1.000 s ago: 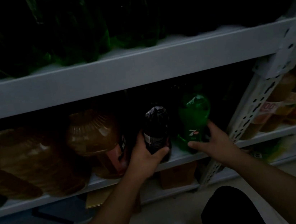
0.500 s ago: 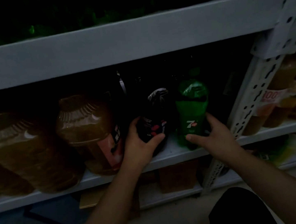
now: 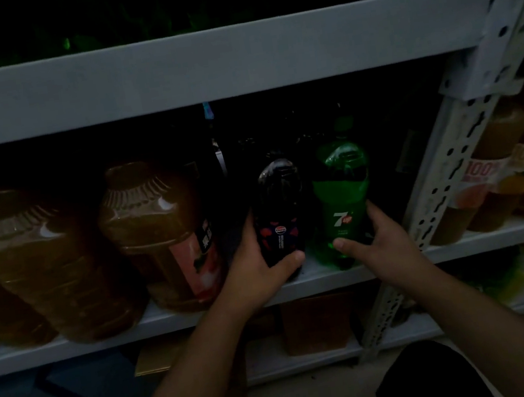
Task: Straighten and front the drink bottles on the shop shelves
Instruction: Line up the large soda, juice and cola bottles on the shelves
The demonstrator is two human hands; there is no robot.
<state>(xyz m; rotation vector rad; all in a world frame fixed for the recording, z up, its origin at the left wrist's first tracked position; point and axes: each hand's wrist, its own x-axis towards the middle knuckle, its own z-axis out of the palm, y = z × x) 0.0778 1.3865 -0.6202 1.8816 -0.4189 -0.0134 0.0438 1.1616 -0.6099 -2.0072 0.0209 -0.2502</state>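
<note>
My left hand [image 3: 256, 265] grips the Pepsi bottle [image 3: 278, 216], fingers curled round it. Right hand [image 3: 376, 243] grips the 7up bottle [image 3: 341, 201]. Both stand upright on the shelf [image 3: 331, 276], labels facing me.

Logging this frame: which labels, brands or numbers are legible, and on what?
"7up": green bottle label.
"pepsi": dark bottle logo.
"100%": juice bottle label, right bay.
Fine print under both logos, and the amber jug label: too blurred to read.
</note>
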